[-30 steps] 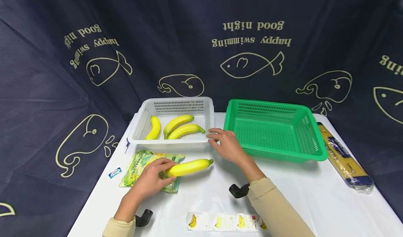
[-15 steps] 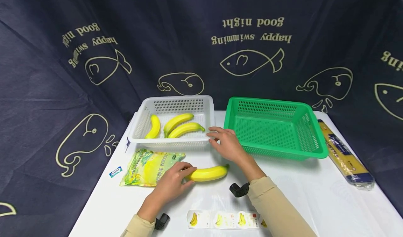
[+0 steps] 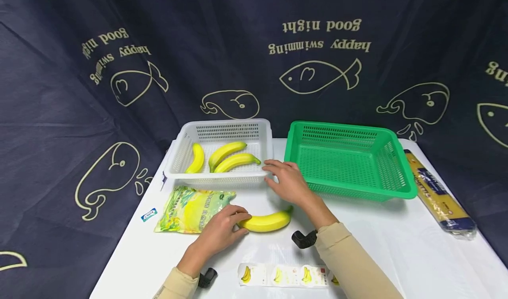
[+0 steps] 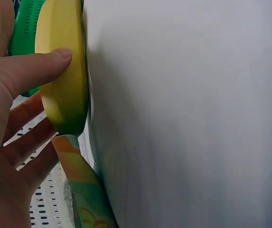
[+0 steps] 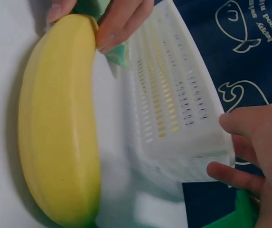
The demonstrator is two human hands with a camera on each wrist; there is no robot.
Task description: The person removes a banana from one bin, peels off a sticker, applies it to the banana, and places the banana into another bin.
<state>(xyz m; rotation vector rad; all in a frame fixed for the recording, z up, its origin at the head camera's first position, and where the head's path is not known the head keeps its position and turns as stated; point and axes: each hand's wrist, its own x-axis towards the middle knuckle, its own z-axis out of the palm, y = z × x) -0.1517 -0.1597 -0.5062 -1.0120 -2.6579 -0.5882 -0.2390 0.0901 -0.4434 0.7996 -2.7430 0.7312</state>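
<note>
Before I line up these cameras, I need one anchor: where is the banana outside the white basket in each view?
Head: the banana, lower middle, lying sideways.
Left wrist: the banana, upper left, cut off by the top edge.
Right wrist: the banana, large, along the left side.
Shared landmark: the left hand, holding that banana in all three.

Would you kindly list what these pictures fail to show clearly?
- Head view: right end of the white paper sticker strip, hidden by the beige fabric sleeve.
- Head view: lower end of the leftmost curved yellow banana, behind the front rim of the white plastic basket.
- Head view: the strip's fine print, too small.
</note>
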